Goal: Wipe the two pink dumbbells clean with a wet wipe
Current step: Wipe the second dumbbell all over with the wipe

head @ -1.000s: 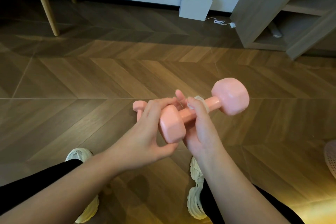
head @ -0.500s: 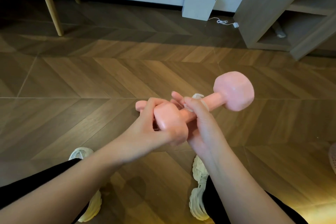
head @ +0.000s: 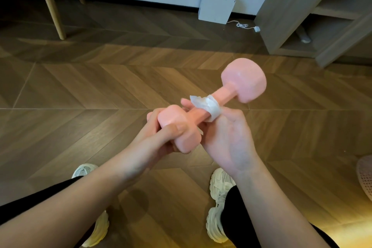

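I hold a pink dumbbell (head: 242,82) in the air above the floor, tilted so its far head points up and to the right. My left hand (head: 155,143) is closed around the near head. A white wet wipe (head: 209,105) is wrapped around the dumbbell's bar, and my right hand (head: 227,137) pinches it there, palm turned toward me. The second pink dumbbell is hidden behind my hands.
Wooden herringbone floor (head: 90,90) all around. My two pale sneakers (head: 219,203) stand below my hands. A white box (head: 216,6) with a cable leans on the back wall, a grey shelf unit (head: 302,10) stands back right, wooden chair legs (head: 50,4) back left. A pink mesh object (head: 365,175) lies at the right edge.
My right hand has turned palm-up and slid the wipe along the bar toward the far head. My left hand has shifted around the near head, covering the dumbbell on the floor behind.
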`<action>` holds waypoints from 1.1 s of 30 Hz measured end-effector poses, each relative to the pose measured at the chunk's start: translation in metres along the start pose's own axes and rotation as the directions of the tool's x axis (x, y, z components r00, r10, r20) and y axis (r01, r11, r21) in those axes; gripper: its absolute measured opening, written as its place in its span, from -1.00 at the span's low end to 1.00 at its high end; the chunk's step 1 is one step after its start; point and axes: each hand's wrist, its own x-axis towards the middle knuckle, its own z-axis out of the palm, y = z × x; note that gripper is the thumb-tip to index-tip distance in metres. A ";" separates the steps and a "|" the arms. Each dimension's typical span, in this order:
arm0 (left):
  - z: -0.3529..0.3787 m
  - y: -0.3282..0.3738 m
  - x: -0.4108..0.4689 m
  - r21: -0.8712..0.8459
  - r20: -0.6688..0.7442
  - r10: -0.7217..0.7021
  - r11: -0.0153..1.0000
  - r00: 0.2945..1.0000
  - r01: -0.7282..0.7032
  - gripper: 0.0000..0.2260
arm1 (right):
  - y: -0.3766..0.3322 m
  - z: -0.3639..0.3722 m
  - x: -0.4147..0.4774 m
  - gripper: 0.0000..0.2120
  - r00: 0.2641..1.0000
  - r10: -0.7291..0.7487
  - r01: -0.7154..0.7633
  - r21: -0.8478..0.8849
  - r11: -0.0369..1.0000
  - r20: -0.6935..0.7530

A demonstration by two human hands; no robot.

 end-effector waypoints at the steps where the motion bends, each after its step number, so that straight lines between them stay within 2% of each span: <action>1: -0.001 -0.001 0.000 -0.015 -0.003 -0.001 1.000 1.000 0.001 -0.26 | 0.002 -0.001 0.001 -0.59 1.000 0.009 -0.009 -0.006 1.000 -0.003; 4: -0.003 -0.002 -0.004 -0.015 -0.031 -0.002 1.000 1.000 0.002 -0.31 | 0.008 0.000 0.003 -0.71 0.997 0.011 -0.019 -0.096 0.995 -0.082; 8: -0.004 -0.004 -0.007 0.009 -0.060 0.002 1.000 0.998 -0.002 -0.29 | 0.012 -0.001 0.003 -0.55 0.969 0.016 -0.073 -0.226 0.971 -0.245; 11: -0.005 -0.006 -0.005 0.054 -0.087 0.012 0.999 0.996 -0.008 -0.31 | 0.013 -0.005 0.003 -0.61 0.920 0.019 -0.119 -0.233 0.965 -0.392; 14: -0.007 -0.010 -0.003 0.126 -0.099 0.010 0.992 0.995 0.003 -0.29 | 0.012 -0.008 0.003 -0.76 0.918 0.047 -0.127 -0.179 0.976 -0.395; 16: -0.008 -0.013 -0.002 0.137 -0.102 0.005 0.991 0.995 0.009 -0.28 | 0.010 -0.009 0.003 -0.74 0.922 0.066 -0.116 -0.109 0.987 -0.381; 19: -0.008 -0.014 -0.002 0.172 -0.088 0.002 0.985 0.996 0.013 -0.32 | 0.007 -0.009 0.001 -0.48 0.908 0.088 -0.142 -0.105 0.984 -0.409; 21: -0.008 -0.016 -0.002 0.158 -0.103 0.012 0.987 0.995 0.005 -0.38 | 0.006 -0.012 0.000 -0.23 0.860 0.093 -0.243 -0.243 0.939 -0.502; 22: -0.009 -0.017 -0.002 0.139 -0.114 0.013 0.990 0.993 0.003 -0.40 | 0.006 -0.013 -0.001 -0.19 0.832 0.083 -0.292 -0.306 0.906 -0.548; 23: -0.009 -0.017 -0.002 0.119 -0.121 0.012 0.993 0.993 0.003 -0.42 | 0.006 -0.014 -0.002 -0.21 0.812 0.065 -0.320 -0.350 0.880 -0.580; 26: -0.009 -0.018 -0.001 0.113 -0.120 0.013 0.994 0.993 0.001 -0.48 | 0.007 -0.018 -0.004 -0.49 0.811 -0.029 -0.272 -0.421 0.865 -0.584; 28: -0.009 -0.019 0.000 0.110 -0.125 0.017 0.994 0.992 -0.004 -0.45 | 0.007 -0.020 -0.003 -0.52 0.831 -0.056 -0.234 -0.439 0.867 -0.553; 33: -0.006 -0.017 0.001 0.171 -0.089 0.037 0.985 0.995 -0.021 -0.32 | 0.005 -0.021 -0.002 -0.71 0.902 0.051 -0.198 -0.305 0.932 -0.429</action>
